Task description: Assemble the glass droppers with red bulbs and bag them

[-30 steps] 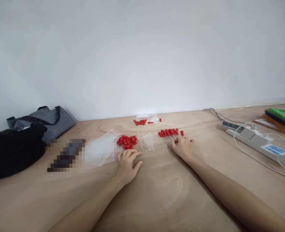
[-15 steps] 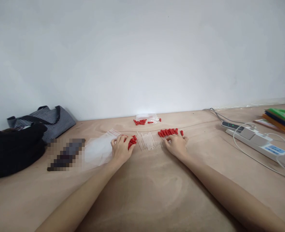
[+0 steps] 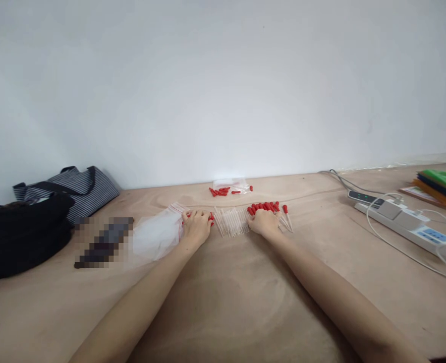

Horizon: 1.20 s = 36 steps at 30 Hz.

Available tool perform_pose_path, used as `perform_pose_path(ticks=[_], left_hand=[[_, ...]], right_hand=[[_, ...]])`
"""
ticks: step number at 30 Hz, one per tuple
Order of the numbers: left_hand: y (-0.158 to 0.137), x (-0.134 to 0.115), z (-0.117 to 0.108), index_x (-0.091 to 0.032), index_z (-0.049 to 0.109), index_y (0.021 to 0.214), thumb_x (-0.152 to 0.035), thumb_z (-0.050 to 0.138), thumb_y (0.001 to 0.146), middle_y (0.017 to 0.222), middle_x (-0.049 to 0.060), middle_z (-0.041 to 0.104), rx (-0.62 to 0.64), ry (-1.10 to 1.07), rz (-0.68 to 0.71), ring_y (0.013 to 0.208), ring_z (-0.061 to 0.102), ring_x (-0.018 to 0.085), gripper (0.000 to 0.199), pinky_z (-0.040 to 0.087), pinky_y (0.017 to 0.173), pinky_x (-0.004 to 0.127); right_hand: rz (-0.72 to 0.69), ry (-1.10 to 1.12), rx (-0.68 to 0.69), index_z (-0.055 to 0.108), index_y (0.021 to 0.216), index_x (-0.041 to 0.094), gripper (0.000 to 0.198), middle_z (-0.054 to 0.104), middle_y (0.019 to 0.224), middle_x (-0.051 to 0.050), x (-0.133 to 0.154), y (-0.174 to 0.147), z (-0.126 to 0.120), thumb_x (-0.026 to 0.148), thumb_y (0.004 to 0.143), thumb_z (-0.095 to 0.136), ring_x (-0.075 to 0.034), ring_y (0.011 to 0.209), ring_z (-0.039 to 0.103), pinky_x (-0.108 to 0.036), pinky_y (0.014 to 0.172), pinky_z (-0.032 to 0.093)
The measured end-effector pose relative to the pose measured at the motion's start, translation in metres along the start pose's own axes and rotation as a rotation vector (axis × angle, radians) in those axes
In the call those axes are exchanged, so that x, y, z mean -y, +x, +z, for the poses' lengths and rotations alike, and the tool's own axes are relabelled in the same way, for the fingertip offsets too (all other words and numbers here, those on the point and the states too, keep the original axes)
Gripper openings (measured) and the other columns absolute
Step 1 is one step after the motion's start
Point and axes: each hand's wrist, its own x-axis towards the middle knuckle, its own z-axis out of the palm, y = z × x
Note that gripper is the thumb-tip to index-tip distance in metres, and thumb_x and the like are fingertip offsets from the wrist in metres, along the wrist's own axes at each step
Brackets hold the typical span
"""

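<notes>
bags lie beside red bulbs under left hand

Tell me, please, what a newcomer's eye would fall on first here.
Most likely the row of red-capped tubes by the right hand, with thin uncapped tubes lying side by side between it and the left hand. More red caps peek out around the left hand. Farther out, the striped bag at the left and the bright green item at the right edge also stand out.

One head-worn view; forward and down; table near, wall beyond
</notes>
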Motion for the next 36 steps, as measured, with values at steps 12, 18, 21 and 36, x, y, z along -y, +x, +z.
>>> perform_pose_path(ticks=[12, 18, 21, 36], left_hand=[[-0.057, -0.017, -0.028, -0.022, 0.055, 0.087, -0.019, 0.049, 0.074, 0.08, 0.001, 0.066, -0.007, -0.315, 0.163, 0.08, 0.058, 0.02, 0.014, 0.028, 0.085, 0.04], [-0.081, -0.018, -0.025, -0.023, 0.059, 0.082, -0.017, 0.048, 0.074, 0.079, 0.0, 0.066, 0.071, -0.436, 0.234, 0.079, 0.057, 0.019, 0.016, 0.028, 0.083, 0.04], [-0.08, -0.019, -0.024, -0.024, 0.06, 0.083, -0.016, 0.046, 0.075, 0.082, 0.0, 0.066, 0.103, -0.455, 0.227, 0.081, 0.057, 0.019, 0.018, 0.028, 0.083, 0.041], [-0.076, -0.022, -0.014, -0.027, 0.064, 0.092, -0.029, 0.053, 0.079, 0.083, 0.002, 0.063, 0.182, -0.452, 0.147, 0.084, 0.054, 0.021, 0.017, 0.029, 0.078, 0.04]], right_hand=[[-0.453, 0.2, -0.104, 0.066, 0.07, 0.02, 0.022, 0.064, 0.073, -0.003, -0.024, -0.033, -0.008, 0.034, 0.079, 0.051, -0.018, 0.081, 0.051, -0.032, 0.075, 0.026], [-0.734, 0.228, -0.067, 0.066, 0.068, 0.023, 0.019, 0.059, 0.064, 0.0, -0.057, -0.067, -0.001, 0.035, 0.08, 0.056, -0.015, 0.072, 0.049, -0.033, 0.073, 0.025], [-0.758, 0.221, -0.063, 0.067, 0.07, 0.024, 0.018, 0.057, 0.062, 0.0, -0.062, -0.071, 0.0, 0.034, 0.08, 0.056, -0.016, 0.071, 0.048, -0.035, 0.076, 0.026], [-0.794, 0.31, -0.069, 0.069, 0.083, 0.028, 0.015, 0.057, 0.084, -0.003, -0.054, -0.076, 0.007, 0.034, 0.081, 0.055, -0.017, 0.081, 0.049, -0.032, 0.073, 0.033]])
